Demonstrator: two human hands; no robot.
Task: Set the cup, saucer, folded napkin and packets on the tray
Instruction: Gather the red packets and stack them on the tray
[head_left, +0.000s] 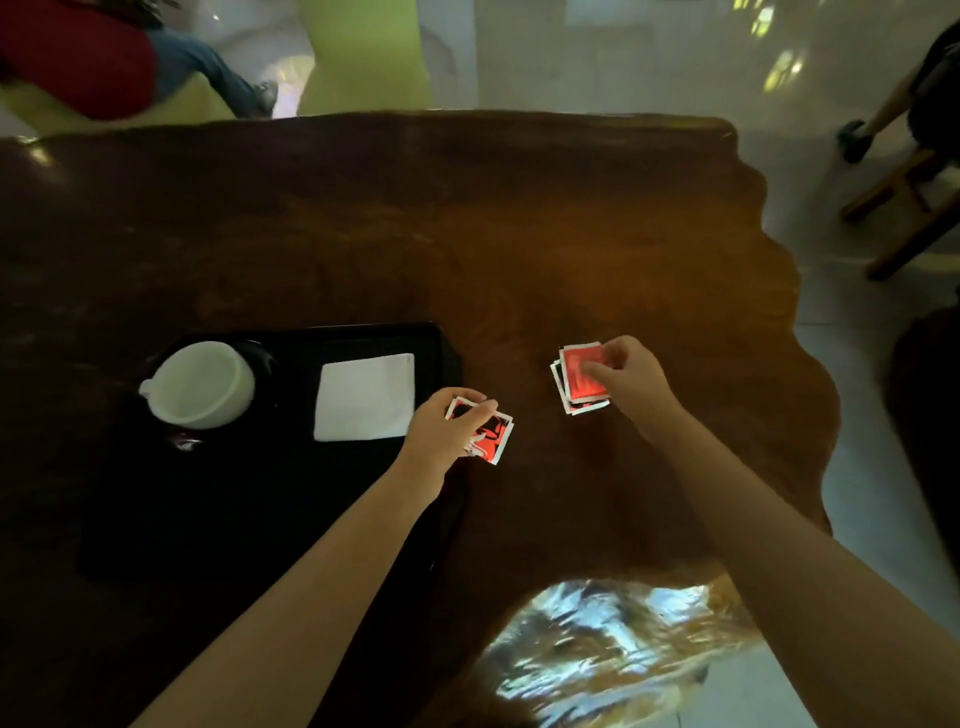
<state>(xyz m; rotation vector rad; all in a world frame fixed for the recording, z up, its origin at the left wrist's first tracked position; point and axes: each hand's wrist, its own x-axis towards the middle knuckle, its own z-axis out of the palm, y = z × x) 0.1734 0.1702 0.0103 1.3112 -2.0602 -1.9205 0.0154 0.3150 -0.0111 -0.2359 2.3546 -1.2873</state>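
Both bare forearms reach up from the bottom of the frame; the left hand (445, 431) sits at centre with fingers curled shut, the right hand (631, 374) right of centre, fingers pinched, palm down

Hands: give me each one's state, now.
Left hand: closed on a few red packets, beside the tray.
Right hand: fingers on the packet stack on the table.

A dark, irregular-edged wooden table (519, 234) carries everything. A black tray (363, 335) lies on it. A stack of red packets (574, 387) rests to the right.
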